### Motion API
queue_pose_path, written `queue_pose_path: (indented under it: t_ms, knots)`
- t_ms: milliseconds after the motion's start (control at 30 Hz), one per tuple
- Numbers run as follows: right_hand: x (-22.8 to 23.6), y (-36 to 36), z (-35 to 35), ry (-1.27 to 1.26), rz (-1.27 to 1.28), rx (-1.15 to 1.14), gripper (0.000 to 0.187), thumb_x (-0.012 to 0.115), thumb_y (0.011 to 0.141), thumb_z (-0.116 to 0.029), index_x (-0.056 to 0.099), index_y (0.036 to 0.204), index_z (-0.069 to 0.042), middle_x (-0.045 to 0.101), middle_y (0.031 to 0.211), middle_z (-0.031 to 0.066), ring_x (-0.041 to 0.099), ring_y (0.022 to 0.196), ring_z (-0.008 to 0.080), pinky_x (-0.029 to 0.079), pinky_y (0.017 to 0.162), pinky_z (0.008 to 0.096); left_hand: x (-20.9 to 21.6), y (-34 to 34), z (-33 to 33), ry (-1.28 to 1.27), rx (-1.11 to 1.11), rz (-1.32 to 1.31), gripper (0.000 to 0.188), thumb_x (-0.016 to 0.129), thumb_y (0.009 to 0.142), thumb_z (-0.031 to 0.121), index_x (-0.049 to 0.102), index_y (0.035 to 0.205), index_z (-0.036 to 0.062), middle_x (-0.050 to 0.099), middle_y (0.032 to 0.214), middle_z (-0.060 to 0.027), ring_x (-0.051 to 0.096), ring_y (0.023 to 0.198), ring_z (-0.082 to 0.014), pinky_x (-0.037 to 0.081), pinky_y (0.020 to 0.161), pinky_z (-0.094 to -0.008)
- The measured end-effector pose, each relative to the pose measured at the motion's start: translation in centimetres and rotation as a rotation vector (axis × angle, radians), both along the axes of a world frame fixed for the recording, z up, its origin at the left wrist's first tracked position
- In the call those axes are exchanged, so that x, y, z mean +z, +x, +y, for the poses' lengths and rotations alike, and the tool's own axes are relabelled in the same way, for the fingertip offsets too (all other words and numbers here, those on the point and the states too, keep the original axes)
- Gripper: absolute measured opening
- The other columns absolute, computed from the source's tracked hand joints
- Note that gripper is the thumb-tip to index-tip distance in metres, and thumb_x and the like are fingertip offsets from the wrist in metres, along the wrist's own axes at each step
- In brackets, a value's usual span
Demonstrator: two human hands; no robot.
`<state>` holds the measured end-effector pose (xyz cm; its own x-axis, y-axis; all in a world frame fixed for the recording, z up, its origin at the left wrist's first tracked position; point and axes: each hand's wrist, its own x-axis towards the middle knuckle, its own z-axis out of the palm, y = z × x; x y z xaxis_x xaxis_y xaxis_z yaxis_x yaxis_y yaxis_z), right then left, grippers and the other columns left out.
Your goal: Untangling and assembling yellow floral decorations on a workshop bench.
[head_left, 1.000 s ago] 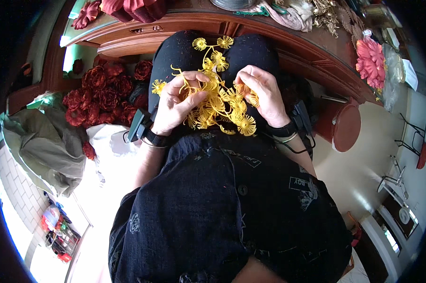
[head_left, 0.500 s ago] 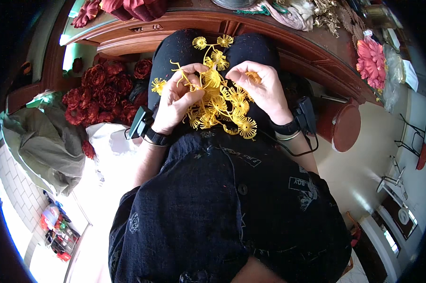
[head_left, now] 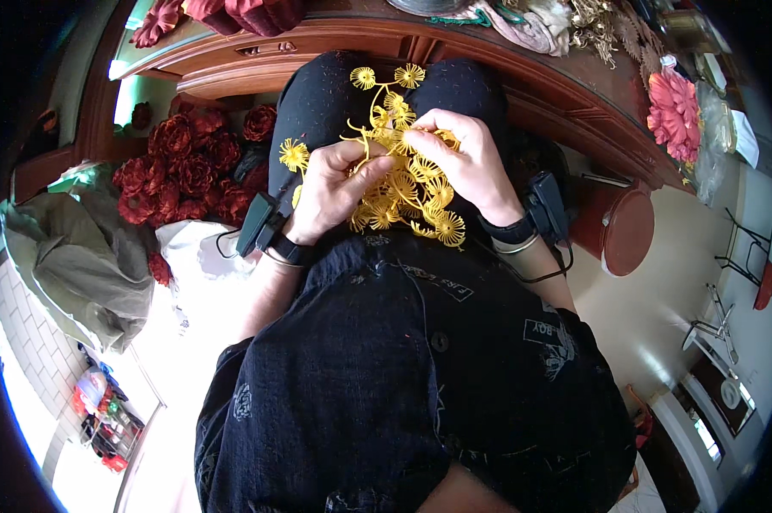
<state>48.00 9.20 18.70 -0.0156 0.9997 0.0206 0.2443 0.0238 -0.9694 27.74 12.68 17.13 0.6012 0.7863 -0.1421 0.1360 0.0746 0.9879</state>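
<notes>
A tangle of yellow fringed artificial flowers (head_left: 412, 190) on thin yellow stems lies across my lap, over dark trousers (head_left: 318, 94). My left hand (head_left: 339, 184) pinches a yellow stem between thumb and fingers at the left of the tangle. Close beside it, my right hand (head_left: 463, 167) has thumb and fingertips closed on part of the yellow flowers. The exact piece under the right fingertips is partly hidden. One loose-looking yellow flower (head_left: 294, 155) sticks out left of my left hand, and two more flowers stand out towards my knees.
Ahead of my knees is a wooden cabinet (head_left: 343, 41) with cloth and dried stems on top. Dark red artificial flowers (head_left: 189, 158) are heaped at the left, near a grey-green sheet (head_left: 78, 256). A red-brown round container (head_left: 627, 231) stands at the right.
My left hand has moved right and turned inward, bringing its fingers near the right hand's. My right hand has shifted slightly left, onto the flowers.
</notes>
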Motion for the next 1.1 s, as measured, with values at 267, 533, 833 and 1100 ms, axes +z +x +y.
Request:
queue_pose_path:
  t_ms: [267, 533, 833, 1100]
  knots:
    - [0.2, -1.1, -1.0, -0.349, 0.734, -0.261, 0.009, 0.063, 0.088, -0.011, 0.066, 0.087, -0.003, 0.061, 0.075, -0.0038, 0.052, 0.060, 0.0009, 0.038, 0.052, 0.0154, 1.0, 0.5, 0.3, -0.216, 0.019, -0.159, 0.011, 0.064, 0.091, 0.012, 0.067, 0.095, 0.0023, 0.060, 0.076, 0.0053, 0.050, 0.067, -0.0011, 0.040, 0.060, -0.0175]
    - [0.0, -1.3, -2.0, -0.491, 1.097, -0.257, 0.006, 0.059, 0.090, -0.010, 0.063, 0.091, -0.005, 0.064, 0.082, -0.0002, 0.062, 0.070, 0.0065, 0.048, 0.060, 0.0193, 0.9, 0.7, 0.0, -0.279, 0.010, -0.251, 0.007, 0.062, 0.090, 0.009, 0.066, 0.092, 0.0032, 0.060, 0.076, 0.0024, 0.052, 0.064, -0.0036, 0.041, 0.059, -0.0193]
    - [-1.6, 4.7, -2.3, -0.060, 1.580, -0.140, 0.015, 0.050, 0.093, -0.014, 0.055, 0.101, -0.002, 0.048, 0.074, 0.0001, 0.038, 0.052, 0.0063, 0.033, 0.047, 0.0193, -0.4, -1.8, 0.2, -0.336, 0.120, -0.260, 0.006, 0.061, 0.091, 0.009, 0.065, 0.089, 0.0049, 0.057, 0.070, 0.0030, 0.046, 0.057, -0.0033, 0.037, 0.053, -0.0196]
    - [0.5, 3.7, -2.4, -0.210, 0.972, -0.168, 0.017, 0.049, 0.094, -0.018, 0.053, 0.084, -0.005, 0.055, 0.077, 0.0047, 0.043, 0.053, 0.0048, 0.032, 0.046, 0.0183, -0.3, -0.9, 0.4, -0.284, 0.068, -0.294, 0.007, 0.062, 0.091, 0.011, 0.063, 0.089, 0.0046, 0.058, 0.076, 0.0026, 0.048, 0.062, -0.0039, 0.039, 0.057, -0.0195]
